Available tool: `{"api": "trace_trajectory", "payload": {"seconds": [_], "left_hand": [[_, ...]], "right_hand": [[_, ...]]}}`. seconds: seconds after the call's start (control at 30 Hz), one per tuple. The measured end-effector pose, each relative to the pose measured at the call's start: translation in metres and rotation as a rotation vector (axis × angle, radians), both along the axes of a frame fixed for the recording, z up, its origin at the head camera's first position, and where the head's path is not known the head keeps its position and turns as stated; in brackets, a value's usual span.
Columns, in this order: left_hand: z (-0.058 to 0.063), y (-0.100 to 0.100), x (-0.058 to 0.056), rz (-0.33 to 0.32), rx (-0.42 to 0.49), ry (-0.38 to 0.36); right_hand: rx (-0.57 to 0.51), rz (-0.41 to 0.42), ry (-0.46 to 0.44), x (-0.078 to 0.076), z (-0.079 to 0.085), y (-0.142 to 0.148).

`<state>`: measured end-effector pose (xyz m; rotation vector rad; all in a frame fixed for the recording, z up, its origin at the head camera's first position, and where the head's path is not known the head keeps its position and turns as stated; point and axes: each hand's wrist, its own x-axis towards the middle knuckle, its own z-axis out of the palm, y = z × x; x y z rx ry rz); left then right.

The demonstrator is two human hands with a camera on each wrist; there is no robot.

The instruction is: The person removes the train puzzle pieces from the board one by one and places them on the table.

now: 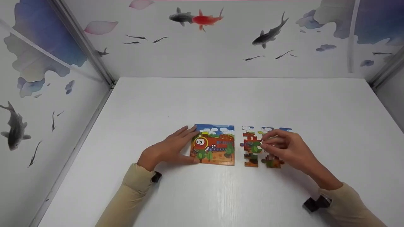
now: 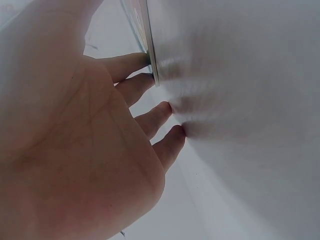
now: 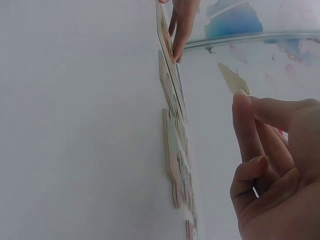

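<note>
A square picture puzzle (image 1: 217, 159) with a cartoon train lies flat on the table. My left hand (image 1: 170, 149) is at its left side, fingers spread; thumb and fingertips are at the left corners. In the left wrist view two fingertips are against the puzzle's edge (image 2: 151, 47), the others on the table. My right hand (image 1: 290, 149) is raised over the loose pieces to the right of the puzzle. Between thumb and fingertip it pinches a puzzle piece (image 3: 233, 80), seen from its plain pale side in the right wrist view.
Several loose pieces lie in rough columns right of the puzzle, among them a lower piece (image 1: 251, 161) and a cloud piece (image 1: 248, 130); my right hand partly covers others. White panels with painted fish (image 1: 270, 36) stand behind the table (image 1: 202, 97) and at its left.
</note>
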<state>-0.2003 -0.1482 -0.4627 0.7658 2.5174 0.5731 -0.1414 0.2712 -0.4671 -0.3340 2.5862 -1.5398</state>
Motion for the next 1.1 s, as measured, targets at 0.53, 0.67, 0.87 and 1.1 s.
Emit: {"api": "trace_trajectory", "payload": {"seconds": [0.53,0.67,0.87,1.1], "left_hand": [[-0.001,-0.003,-0.001,-0.001,-0.002,0.002],[0.0,-0.002,-0.001,-0.001,-0.001,0.004],[0.002,-0.001,-0.001,-0.001,0.0,-0.001],[0.001,0.0,0.0,-0.011,0.005,-0.004]], "right_hand": [[0.101,-0.069,0.005,0.007,-0.006,0.04],[0.119,-0.089,0.0,0.01,-0.004,0.054],[0.137,-0.098,-0.015,0.013,-0.003,0.069],[0.192,-0.113,-0.082,0.015,-0.007,0.082]]}}
